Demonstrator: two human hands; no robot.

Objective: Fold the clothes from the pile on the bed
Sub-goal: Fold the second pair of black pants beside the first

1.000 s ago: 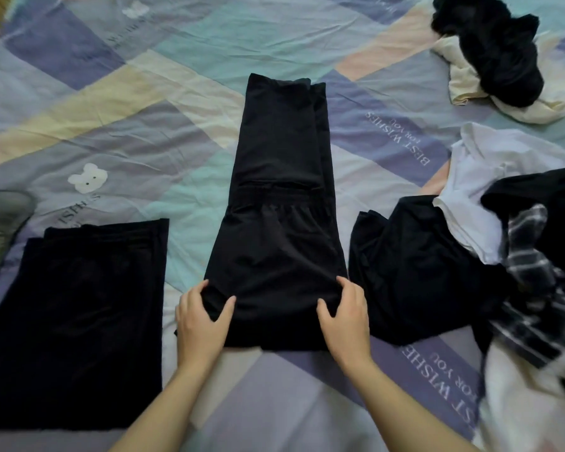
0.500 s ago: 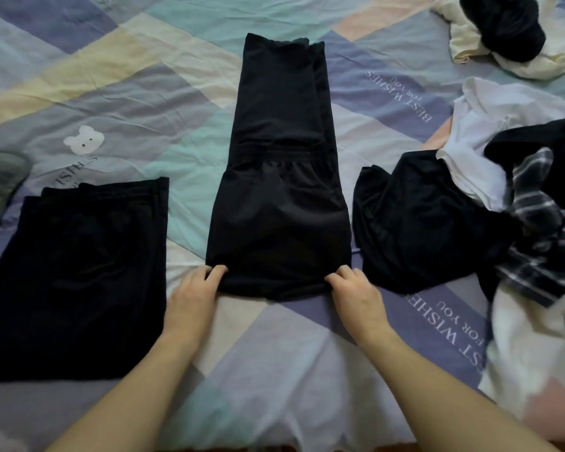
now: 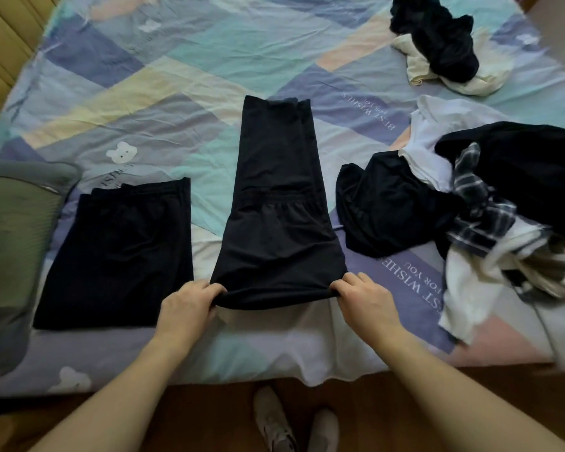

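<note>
Black trousers (image 3: 276,223) lie centre frame on the patchwork bed (image 3: 190,76), folded lengthwise, hem end toward the top of the frame, near fold toward the bottom edge of the bed.

Left hand (image 3: 186,309) pinches the near left corner of the trousers, fingers curled over the cloth. Right hand (image 3: 367,303) pinches the near right corner the same way. Near edge is lifted slightly off the bed between the 2 hands.

Left of centre: folded black garment (image 3: 118,256), flat, apart from the trousers. Far left: green pillow (image 3: 10,249).

Right of frame: pile (image 3: 490,207) of unfolded clothes, black, white and plaid mixed. Upper right: small heap (image 3: 444,47), black on cream.

Bottom centre: 2 shoes (image 3: 291,422) on a dark floor.
</note>
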